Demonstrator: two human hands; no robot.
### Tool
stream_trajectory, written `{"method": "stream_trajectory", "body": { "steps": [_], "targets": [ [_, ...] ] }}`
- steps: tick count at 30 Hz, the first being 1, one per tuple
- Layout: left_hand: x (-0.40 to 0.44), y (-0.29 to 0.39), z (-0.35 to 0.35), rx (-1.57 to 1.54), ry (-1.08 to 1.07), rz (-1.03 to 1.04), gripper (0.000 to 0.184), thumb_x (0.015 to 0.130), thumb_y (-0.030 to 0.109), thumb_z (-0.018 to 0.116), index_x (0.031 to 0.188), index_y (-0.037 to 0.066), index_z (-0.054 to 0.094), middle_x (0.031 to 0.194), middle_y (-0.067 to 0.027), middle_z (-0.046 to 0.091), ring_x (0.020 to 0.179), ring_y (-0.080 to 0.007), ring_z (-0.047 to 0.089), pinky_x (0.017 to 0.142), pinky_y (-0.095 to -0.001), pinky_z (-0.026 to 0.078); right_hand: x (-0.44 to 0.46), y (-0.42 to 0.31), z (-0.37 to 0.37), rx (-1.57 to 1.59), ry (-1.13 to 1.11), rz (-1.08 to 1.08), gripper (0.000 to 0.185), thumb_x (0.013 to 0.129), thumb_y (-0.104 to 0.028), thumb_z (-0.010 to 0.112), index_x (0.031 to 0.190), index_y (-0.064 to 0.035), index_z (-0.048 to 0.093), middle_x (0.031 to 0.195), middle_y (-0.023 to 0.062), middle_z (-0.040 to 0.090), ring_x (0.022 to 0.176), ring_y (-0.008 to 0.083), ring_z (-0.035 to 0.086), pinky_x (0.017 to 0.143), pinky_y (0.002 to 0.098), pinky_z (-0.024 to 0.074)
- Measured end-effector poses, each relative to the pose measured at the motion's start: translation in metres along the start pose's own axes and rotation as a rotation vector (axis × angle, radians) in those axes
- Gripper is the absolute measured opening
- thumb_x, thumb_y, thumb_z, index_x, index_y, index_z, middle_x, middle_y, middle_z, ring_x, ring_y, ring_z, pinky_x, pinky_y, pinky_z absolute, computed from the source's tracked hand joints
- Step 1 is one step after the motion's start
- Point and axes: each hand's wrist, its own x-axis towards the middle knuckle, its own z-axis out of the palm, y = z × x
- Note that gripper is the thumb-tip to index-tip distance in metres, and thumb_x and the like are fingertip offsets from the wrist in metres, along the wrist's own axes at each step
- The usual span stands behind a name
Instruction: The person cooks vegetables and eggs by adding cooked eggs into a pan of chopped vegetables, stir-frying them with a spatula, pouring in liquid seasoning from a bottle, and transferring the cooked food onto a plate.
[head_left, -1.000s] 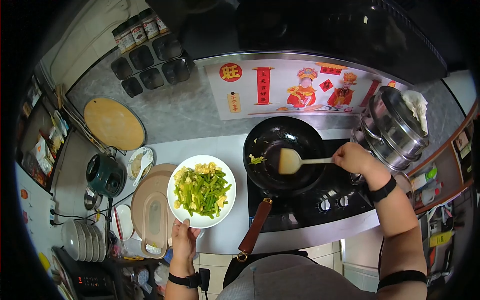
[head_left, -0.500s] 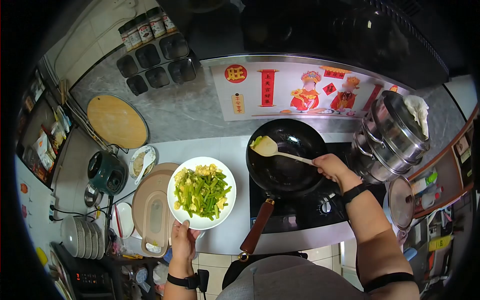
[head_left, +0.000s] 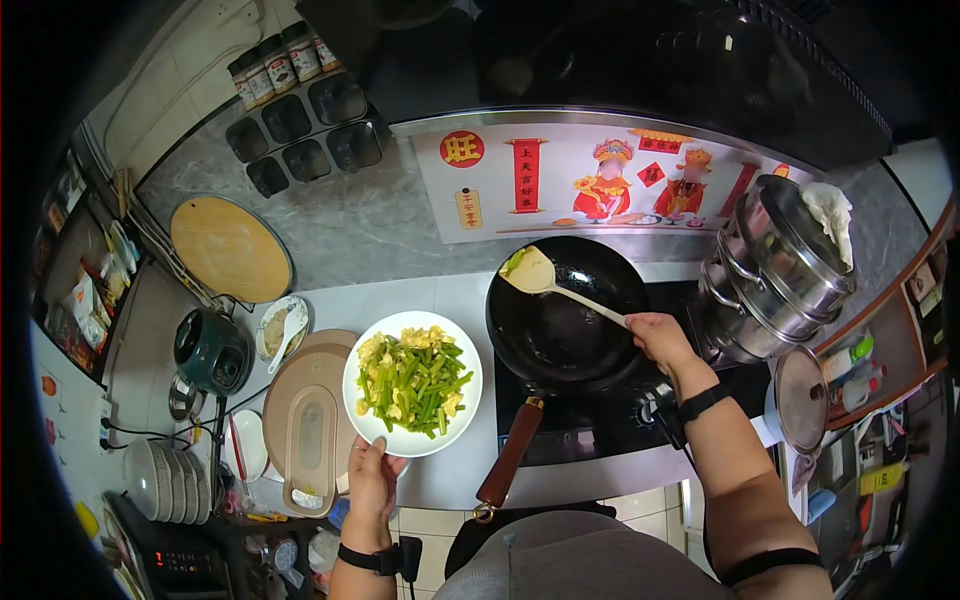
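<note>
My left hand (head_left: pixel 372 484) grips the near rim of a white plate (head_left: pixel 466 345), thumb on top. Green stalks with yellow egg pieces (head_left: pixel 415 385) are heaped on the plate. Closed around the end of a pale spatula's handle is my right hand (head_left: pixel 660 342). The spatula (head_left: pixel 533 272) has its blade near the upper left rim of a black wok (head_left: pixel 570 340), with a few green pieces on the blade. The wok sits on the black stove (head_left: pixel 590 430), its brown handle (head_left: pixel 511 455) pointing toward me.
Left of the plate lies a beige lid (head_left: pixel 285 410). Beyond it are a small bowl with a white spoon (head_left: pixel 290 330) and a dark green cooker (head_left: pixel 213 350). A stacked steel steamer (head_left: pixel 765 285) stands right of the wok. A round lid (head_left: pixel 801 400) is at the right.
My right hand has moved left and slightly down, and the spatula blade has gone from the wok's middle to its upper left edge, picking up green pieces. The plate has shifted slightly right.
</note>
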Motion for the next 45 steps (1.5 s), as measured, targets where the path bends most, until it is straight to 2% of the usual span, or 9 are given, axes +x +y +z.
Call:
{"method": "stream_trajectory", "body": {
  "steps": [13,22,24,26,29,36,40,42,45],
  "targets": [
    [0.014,-0.009,0.009,0.015,-0.090,-0.026,0.025,0.092,0.011,0.044,0.116,0.006,0.047,0.097,-0.0046,0.063,0.075,-0.0088,0.063,0.062,-0.0198,0.053,-0.036,0.004,-0.025,-0.038,-0.008,-0.077,0.023,0.086,-0.014,0.058,0.100,0.0033,0.065,0.064,-0.0037,0.052,0.054,0.0042,0.042,0.049,0.0202,0.0328],
    [0.031,-0.027,0.023,0.048,-0.107,-0.067,0.021,0.094,0.013,0.043,0.113,0.006,0.048,0.097,-0.0048,0.063,0.076,-0.0087,0.063,0.064,-0.0201,0.053,-0.120,-0.065,-0.017,-0.306,-0.057,-0.252,0.022,0.084,-0.012,0.059,0.101,0.0008,0.065,0.070,-0.0041,0.057,0.063,0.0033,0.047,0.056,0.0194,0.0394],
    [0.031,-0.029,0.024,0.045,-0.124,-0.075,0.020,0.094,0.012,0.043,0.112,0.005,0.048,0.097,-0.0054,0.063,0.076,-0.0088,0.063,0.065,-0.0205,0.052,-0.137,-0.072,0.000,-0.309,-0.029,-0.369,0.021,0.082,-0.010,0.061,0.099,0.0002,0.066,0.072,0.0000,0.061,0.063,0.0052,0.050,0.057,0.0212,0.0423],
    [0.032,-0.032,0.026,0.048,-0.127,-0.076,0.021,0.094,0.012,0.043,0.112,0.005,0.048,0.097,-0.0057,0.063,0.076,-0.0088,0.063,0.065,-0.0207,0.052,-0.146,-0.071,0.013,-0.467,0.049,-0.664,0.022,0.078,-0.007,0.064,0.098,-0.0001,0.065,0.076,0.0139,0.065,0.061,0.0156,0.061,0.057,0.0256,0.0473],
    [0.030,-0.031,0.030,0.051,-0.132,-0.078,0.021,0.094,0.012,0.043,0.113,0.005,0.048,0.098,-0.0059,0.063,0.077,-0.0089,0.062,0.066,-0.0210,0.052,-0.148,-0.062,0.024,-0.755,0.153,-1.023,0.028,0.068,-0.004,0.067,0.097,-0.0056,0.065,0.062,0.0088,0.057,0.051,0.0262,0.055,0.047,0.0327,0.0453],
    [0.029,-0.031,0.028,0.062,-0.135,-0.084,0.023,0.093,0.012,0.043,0.115,0.006,0.048,0.098,-0.0046,0.062,0.078,-0.0090,0.062,0.067,-0.0213,0.051,-0.157,-0.061,0.020,-0.914,0.246,-1.209,0.038,0.065,-0.005,0.070,0.102,-0.0075,0.064,0.056,0.0041,0.045,0.044,0.0210,0.047,0.043,0.0318,0.0399],
    [0.029,-0.030,0.029,0.075,-0.133,-0.086,0.022,0.093,0.012,0.043,0.114,0.007,0.048,0.098,-0.0043,0.063,0.078,-0.0089,0.062,0.067,-0.0212,0.051,-0.156,-0.059,0.019,-0.905,0.228,-1.181,0.035,0.065,-0.003,0.070,0.099,-0.0068,0.065,0.058,0.0068,0.050,0.046,0.0225,0.049,0.044,0.0309,0.0410],
    [0.028,-0.030,0.030,0.073,-0.130,-0.082,0.022,0.093,0.012,0.043,0.114,0.007,0.048,0.097,-0.0042,0.063,0.077,-0.0088,0.062,0.067,-0.0214,0.051,-0.146,-0.053,0.016,-0.622,0.195,-1.024,0.027,0.071,-0.003,0.067,0.098,-0.0039,0.066,0.062,0.0071,0.056,0.048,0.0161,0.051,0.046,0.0266,0.0416],
    [0.028,-0.032,0.029,0.057,-0.114,-0.072,0.022,0.093,0.013,0.043,0.114,0.007,0.048,0.097,-0.0041,0.063,0.077,-0.0087,0.062,0.066,-0.0210,0.051,-0.140,-0.058,0.003,-0.256,0.031,-0.366,0.021,0.085,-0.009,0.059,0.103,-0.0006,0.065,0.067,-0.0039,0.056,0.057,0.0031,0.046,0.052,0.0179,0.0374]
  ]
}}
